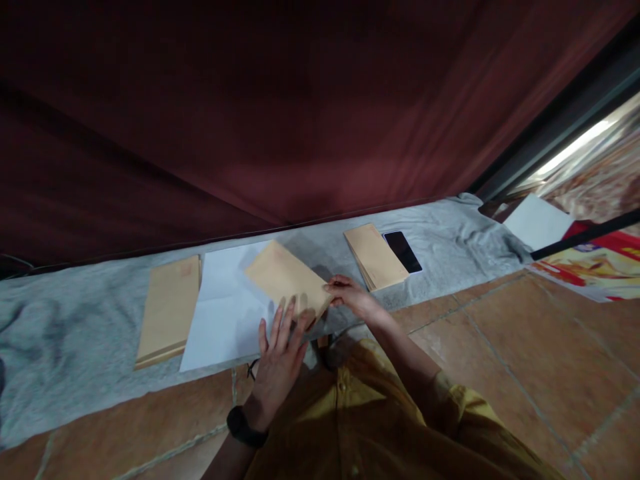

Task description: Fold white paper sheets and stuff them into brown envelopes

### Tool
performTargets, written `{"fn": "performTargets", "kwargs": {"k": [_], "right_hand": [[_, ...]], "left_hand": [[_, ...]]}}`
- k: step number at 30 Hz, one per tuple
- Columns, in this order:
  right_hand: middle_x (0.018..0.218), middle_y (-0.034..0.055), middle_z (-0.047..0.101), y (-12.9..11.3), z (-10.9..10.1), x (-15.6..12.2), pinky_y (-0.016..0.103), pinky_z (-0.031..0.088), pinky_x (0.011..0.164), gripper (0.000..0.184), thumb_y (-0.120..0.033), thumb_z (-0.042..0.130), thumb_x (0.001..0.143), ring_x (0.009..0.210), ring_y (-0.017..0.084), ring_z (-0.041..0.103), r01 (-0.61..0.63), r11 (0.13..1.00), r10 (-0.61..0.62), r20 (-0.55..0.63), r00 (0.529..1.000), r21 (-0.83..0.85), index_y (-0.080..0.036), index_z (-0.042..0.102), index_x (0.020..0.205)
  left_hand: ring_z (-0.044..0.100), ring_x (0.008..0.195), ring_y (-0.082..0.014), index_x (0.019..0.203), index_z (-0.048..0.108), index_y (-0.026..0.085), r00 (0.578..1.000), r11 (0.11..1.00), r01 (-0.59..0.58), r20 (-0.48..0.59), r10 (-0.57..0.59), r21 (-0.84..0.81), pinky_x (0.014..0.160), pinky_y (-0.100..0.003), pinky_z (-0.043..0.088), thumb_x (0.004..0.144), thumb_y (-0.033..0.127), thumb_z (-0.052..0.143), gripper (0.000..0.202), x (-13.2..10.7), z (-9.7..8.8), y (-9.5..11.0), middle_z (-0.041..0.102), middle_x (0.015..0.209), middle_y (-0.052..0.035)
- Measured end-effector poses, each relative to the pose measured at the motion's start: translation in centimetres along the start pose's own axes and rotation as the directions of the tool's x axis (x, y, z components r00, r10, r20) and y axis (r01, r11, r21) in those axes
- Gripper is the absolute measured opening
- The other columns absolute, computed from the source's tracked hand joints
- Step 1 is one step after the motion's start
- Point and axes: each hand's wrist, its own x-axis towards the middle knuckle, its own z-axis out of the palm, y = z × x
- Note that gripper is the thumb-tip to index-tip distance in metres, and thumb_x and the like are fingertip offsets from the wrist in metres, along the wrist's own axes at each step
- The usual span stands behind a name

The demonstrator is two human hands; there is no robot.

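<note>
Our right grip point(350, 295) pinches the right end of a tan, rectangular paper envelope point(287, 270), which lies partly over a large white paper sheet point(227, 313). Our left hand point(281, 360) spreads unclenched along its near edge. Uneven pressure while pulling could crease the envelope or drag the sheet.

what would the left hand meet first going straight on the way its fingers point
The left hand would first meet the envelope it seems to touch, then probably the cloth and curtain; depth is unclear.
</note>
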Motion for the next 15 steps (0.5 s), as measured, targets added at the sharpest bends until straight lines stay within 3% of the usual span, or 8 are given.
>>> {"fn": "performTargets", "kwargs": {"k": [2, 5, 11, 15], "right_hand": [[0.074, -0.0036, 0.062, 0.6, -0.9, -0.7, 0.023, 0.055, 0.055, 0.04, -0.044, 0.086, 0.058, 0.064, 0.012, 0.061, 0.009, 0.992, 0.007, -0.13, 0.992, 0.123, -0.02, 0.059, 0.074], [0.073, -0.0029, 0.063, 1.6, -1.8, -1.7, 0.025, 0.056, 0.055, 0.048, -0.048, 0.088, 0.052, 0.063, 0.013, 0.062, 0.011, 0.985, 0.03, -0.232, 0.972, 0.172, -0.02, 0.054, 0.07], [0.071, -0.0029, 0.062, 3.3, -2.1, -3.0, 0.03, 0.06, 0.062, 0.051, -0.056, 0.085, 0.052, 0.067, 0.015, 0.065, 0.018, 0.994, 0.013, -0.273, 0.962, 0.109, -0.021, 0.051, 0.069], [0.069, -0.0038, 0.06, 4.2, -2.2, -2.8, 0.03, 0.058, 0.055, 0.046, -0.056, 0.08, 0.06, 0.062, 0.015, 0.063, 0.022, 1.0, -0.026, -0.299, 0.954, -0.016, -0.023, 0.05, 0.073]], "left_hand": [[0.017, 0.154, -0.0329, 0.153, 0.037, 0.024, 1.0, 1.0, 0.009, -0.015, -0.009, -0.019, 0.121, -0.062, 0.02, 0.096, 0.027, 0.05, 0.059, 0.5, 0.3, -0.1, 0.024, 0.165, -0.0131], [0.018, 0.154, -0.0321, 0.152, 0.038, 0.024, 1.0, 0.998, 0.012, -0.016, -0.013, -0.056, 0.121, -0.061, 0.021, 0.096, 0.025, 0.048, 0.057, 1.2, 1.3, -0.1, 0.024, 0.165, -0.0139], [0.023, 0.152, -0.0311, 0.145, 0.048, 0.021, 1.0, 0.995, -0.01, 0.01, 0.011, -0.099, 0.121, -0.061, 0.021, 0.096, 0.022, 0.047, 0.049, 2.1, 3.4, 0.4, 0.035, 0.161, -0.0138], [0.032, 0.149, -0.0312, 0.138, 0.055, 0.022, 0.999, 0.991, 0.009, 0.046, -0.003, -0.132, 0.121, -0.063, 0.02, 0.095, 0.023, 0.049, 0.044, 2.3, 4.4, 0.6, 0.041, 0.158, -0.0133]]}}
